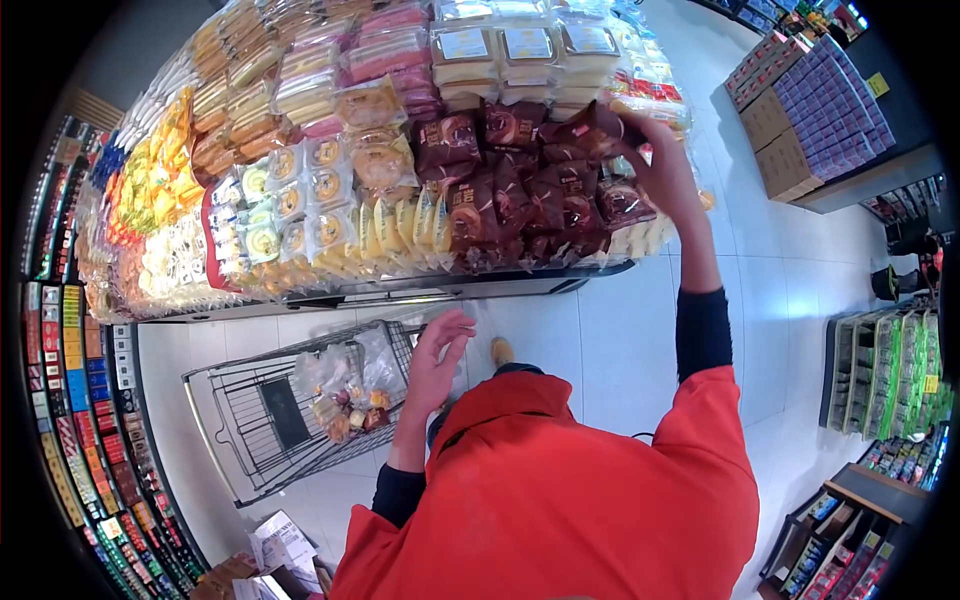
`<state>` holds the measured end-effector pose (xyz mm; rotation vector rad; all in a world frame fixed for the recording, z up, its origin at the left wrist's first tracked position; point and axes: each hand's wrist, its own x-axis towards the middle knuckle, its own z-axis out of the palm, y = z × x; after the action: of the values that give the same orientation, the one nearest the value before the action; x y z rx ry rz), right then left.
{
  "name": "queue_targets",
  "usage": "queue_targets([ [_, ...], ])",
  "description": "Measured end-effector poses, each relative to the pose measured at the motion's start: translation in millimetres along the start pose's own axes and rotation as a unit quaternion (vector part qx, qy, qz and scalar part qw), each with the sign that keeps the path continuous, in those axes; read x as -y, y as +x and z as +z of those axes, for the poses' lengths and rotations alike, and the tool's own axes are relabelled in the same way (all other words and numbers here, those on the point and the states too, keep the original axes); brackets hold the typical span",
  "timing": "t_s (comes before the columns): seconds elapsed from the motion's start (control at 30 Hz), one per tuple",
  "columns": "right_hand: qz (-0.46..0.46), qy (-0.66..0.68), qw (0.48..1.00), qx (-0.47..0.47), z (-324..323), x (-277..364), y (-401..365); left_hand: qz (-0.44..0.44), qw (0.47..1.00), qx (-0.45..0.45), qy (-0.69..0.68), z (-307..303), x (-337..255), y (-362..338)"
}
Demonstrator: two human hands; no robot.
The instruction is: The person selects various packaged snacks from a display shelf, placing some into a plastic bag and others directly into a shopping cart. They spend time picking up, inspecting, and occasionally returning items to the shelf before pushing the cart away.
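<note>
Right hand on a brown packet at the snack display

The right hand (668, 165) appears to pinch a brown packet (582, 132) between thumb and fingers, at the far right of the brown heap (475, 212); at this angle, the exact grip is hard to make out. The packet lies on or just above its neighbours, below the pale packs (525, 45). The left hand (435, 360) holds nothing visible, its fingers loosely spread beside the shopping cart (285, 412), where clear bags (378, 358) lie.

The slick wrapper could slip if pinched only by a corner. A sharp pull could drag neighbouring packets loose, and those nearest the display's edge (430, 292) could tumble to the floor (620, 330).
</note>
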<state>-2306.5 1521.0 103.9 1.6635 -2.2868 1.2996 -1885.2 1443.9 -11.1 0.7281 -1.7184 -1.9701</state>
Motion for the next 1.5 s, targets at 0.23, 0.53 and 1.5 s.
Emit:
queue_targets([
  [0.23,-0.017,-0.255,0.964,0.075,22.7,-45.8,47.7,0.012,0.997,0.024,0.066,4.3,-30.6,33.4],
  [0.53,-0.093,-0.31,0.946,-0.008,63.6,-78.6,54.8,0.006,0.997,0.029,0.075,21.0,-45.7,51.7],
  [1.5,-0.289,0.083,0.945,-0.131,106.3,77.0,-49.4,-0.297,0.882,-0.181,0.317,-118.0,224.7,-223.3],
])
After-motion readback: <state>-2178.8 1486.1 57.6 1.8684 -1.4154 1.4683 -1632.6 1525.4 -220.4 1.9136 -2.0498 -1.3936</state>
